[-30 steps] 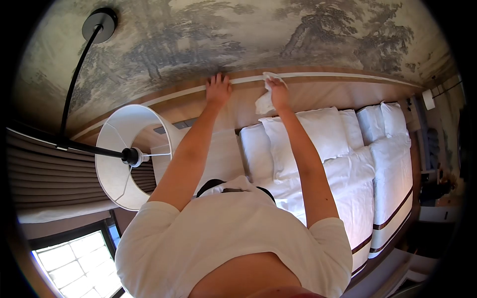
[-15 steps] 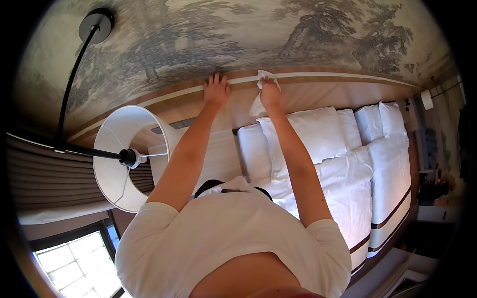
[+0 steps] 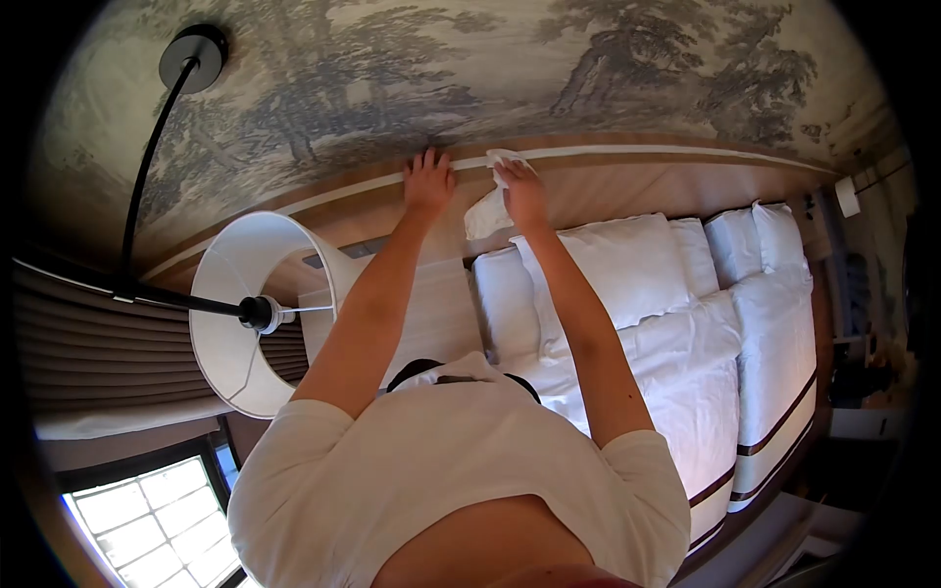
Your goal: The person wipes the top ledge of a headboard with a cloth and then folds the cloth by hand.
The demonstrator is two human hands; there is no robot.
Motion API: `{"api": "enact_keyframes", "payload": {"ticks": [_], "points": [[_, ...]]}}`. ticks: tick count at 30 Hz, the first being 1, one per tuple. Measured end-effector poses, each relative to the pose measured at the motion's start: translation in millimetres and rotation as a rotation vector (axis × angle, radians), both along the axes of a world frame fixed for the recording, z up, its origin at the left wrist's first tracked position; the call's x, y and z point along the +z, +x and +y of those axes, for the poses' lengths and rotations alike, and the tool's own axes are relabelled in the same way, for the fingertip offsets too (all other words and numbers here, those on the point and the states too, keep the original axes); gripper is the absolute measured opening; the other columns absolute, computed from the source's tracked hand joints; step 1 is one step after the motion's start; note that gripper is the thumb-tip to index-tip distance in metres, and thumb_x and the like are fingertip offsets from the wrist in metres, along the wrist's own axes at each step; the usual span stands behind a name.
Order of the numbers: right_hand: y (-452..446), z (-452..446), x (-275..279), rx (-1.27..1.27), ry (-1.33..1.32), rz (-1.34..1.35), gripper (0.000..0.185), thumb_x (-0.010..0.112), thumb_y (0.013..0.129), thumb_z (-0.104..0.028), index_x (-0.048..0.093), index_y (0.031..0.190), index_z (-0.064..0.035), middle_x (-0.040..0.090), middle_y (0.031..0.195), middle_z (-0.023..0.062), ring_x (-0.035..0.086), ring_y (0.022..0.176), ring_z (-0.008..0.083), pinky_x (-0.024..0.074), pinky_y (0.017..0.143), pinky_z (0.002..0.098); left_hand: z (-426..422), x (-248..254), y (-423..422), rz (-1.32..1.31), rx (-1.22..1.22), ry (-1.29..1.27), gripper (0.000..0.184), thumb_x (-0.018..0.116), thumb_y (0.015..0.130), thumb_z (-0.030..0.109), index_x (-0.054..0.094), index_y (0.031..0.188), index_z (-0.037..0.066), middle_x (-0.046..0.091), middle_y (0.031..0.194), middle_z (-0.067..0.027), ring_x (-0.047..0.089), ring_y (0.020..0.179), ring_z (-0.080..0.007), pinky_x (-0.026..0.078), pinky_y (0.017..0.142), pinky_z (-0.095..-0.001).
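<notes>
My left hand rests on the top edge of the wooden headboard, fingers spread and nothing held. To its right, my right hand is closed on a white cloth. Part of the cloth lies on the light strip along the headboard's top, and the rest hangs down the front face. A short stretch of headboard separates the two hands.
A white lampshade on a black arm hangs at the left, near my left forearm. White pillows and beds are at the right. A patterned wall rises behind the headboard. Curtains and a window are at lower left.
My right hand has moved left along the headboard's top with the cloth, closer to my left hand. The left hand has stayed at nearly the same place.
</notes>
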State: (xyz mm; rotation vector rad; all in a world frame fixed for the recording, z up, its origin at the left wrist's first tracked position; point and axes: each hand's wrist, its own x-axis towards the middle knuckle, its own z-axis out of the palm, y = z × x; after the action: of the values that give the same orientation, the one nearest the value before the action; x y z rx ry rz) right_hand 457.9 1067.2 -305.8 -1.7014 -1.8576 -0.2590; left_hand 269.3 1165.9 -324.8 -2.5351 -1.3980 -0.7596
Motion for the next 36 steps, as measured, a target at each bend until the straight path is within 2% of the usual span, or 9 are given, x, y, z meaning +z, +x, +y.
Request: {"api": "enact_keyframes", "payload": {"ticks": [7,9,12,16,19,21,24,29,36], "points": [[117.8,-9.4,-13.9,-0.300,-0.066,-0.097,0.048,0.055,0.077,-0.001,0.059,0.124,-0.0129,0.056,0.131,0.0064,0.052,0.120,0.0258,0.0441,0.098,0.0357,-1.9,4.2,-0.1,0.033,0.008,-0.016,0.036,0.050,0.087,0.032,0.054,0.118,0.013,0.048,0.128,-0.0107,0.047,0.112,-0.0317,0.037,0.093,-0.0526],[128.0,-11.8,-9.2,-0.427,-0.116,-0.020,0.046,0.053,0.080,-0.002,0.059,0.124,-0.0138,0.056,0.130,0.0056,0.051,0.121,0.0262,0.0439,0.099,0.0356,-2.0,5.7,0.4,0.026,0.008,-0.030,0.035,0.051,0.086,0.032,0.054,0.116,0.013,0.048,0.127,-0.0111,0.047,0.111,-0.0317,0.038,0.092,-0.0524],[119.1,-12.2,-5.6,-0.459,-0.123,-0.011,0.044,0.052,0.082,-0.003,0.060,0.124,-0.0144,0.056,0.130,0.0054,0.050,0.121,0.0268,0.0432,0.100,0.0355,-2.4,6.8,1.4,0.032,0.013,-0.021,0.033,0.051,0.086,0.032,0.054,0.113,0.013,0.049,0.126,-0.0115,0.047,0.110,-0.0317,0.039,0.091,-0.0523],[79.4,-6.2,-9.0,-0.320,-0.099,-0.049,0.043,0.053,0.081,-0.005,0.060,0.122,-0.0130,0.057,0.129,0.0076,0.051,0.120,0.0287,0.0423,0.100,0.0368,-3.2,9.1,2.1,0.019,0.013,-0.029,0.032,0.051,0.086,0.032,0.053,0.111,0.012,0.049,0.126,-0.0117,0.047,0.110,-0.0318,0.039,0.090,-0.0518],[20.3,5.8,-20.9,-0.136,-0.007,0.009,0.041,0.053,0.079,-0.006,0.062,0.119,-0.0108,0.058,0.127,0.0095,0.053,0.119,0.0299,0.0411,0.100,0.0401,-4.7,8.7,1.8,0.005,0.007,-0.039,0.033,0.053,0.084,0.031,0.054,0.111,0.012,0.050,0.124,-0.0124,0.047,0.110,-0.0307,0.036,0.094,-0.0534],[-27.4,4.6,-6.1,-0.061,-0.014,-0.047,0.039,0.053,0.080,-0.006,0.063,0.117,-0.0100,0.060,0.125,0.0092,0.053,0.119,0.0297,0.0399,0.101,0.0426,-4.6,7.8,0.7,-0.005,-0.003,-0.028,0.033,0.054,0.084,0.031,0.054,0.110,0.011,0.050,0.123,-0.0127,0.047,0.111,-0.0309,0.036,0.094,-0.0532],[-68.0,10.1,-5.6,-0.023,0.026,-0.021,0.038,0.051,0.081,-0.006,0.063,0.117,-0.0093,0.061,0.124,0.0087,0.054,0.118,0.0297,0.0388,0.101,0.0441,-3.2,9.9,-0.8,0.001,-0.019,-0.048,0.033,0.053,0.084,0.031,0.055,0.110,0.010,0.050,0.123,-0.0130,0.047,0.111,-0.0312,0.036,0.094,-0.0530],[-49.5,13.0,-7.9,0.028,0.021,-0.002,0.037,0.049,0.084,-0.006,0.062,0.118,-0.0099,0.061,0.124,0.0080,0.055,0.118,0.0267,0.0389,0.102,0.0417,-4.4,8.4,-0.2,-0.009,-0.020,-0.026,0.033,0.053,0.084,0.031,0.055,0.109,0.010,0.051,0.122,-0.0131,0.048,0.111,-0.0314,0.037,0.092,-0.0530],[24.6,7.5,-10.1,-0.087,0.035,-0.102,0.038,0.047,0.084,-0.005,0.063,0.118,-0.0132,0.061,0.124,0.0060,0.055,0.117,0.0230,0.0396,0.101,0.0394,-4.1,9.2,-0.7,0.017,-0.008,-0.026,0.033,0.051,0.086,0.031,0.054,0.111,0.010,0.049,0.125,-0.0126,0.047,0.111,-0.0312,0.037,0.093,-0.0513]]}}
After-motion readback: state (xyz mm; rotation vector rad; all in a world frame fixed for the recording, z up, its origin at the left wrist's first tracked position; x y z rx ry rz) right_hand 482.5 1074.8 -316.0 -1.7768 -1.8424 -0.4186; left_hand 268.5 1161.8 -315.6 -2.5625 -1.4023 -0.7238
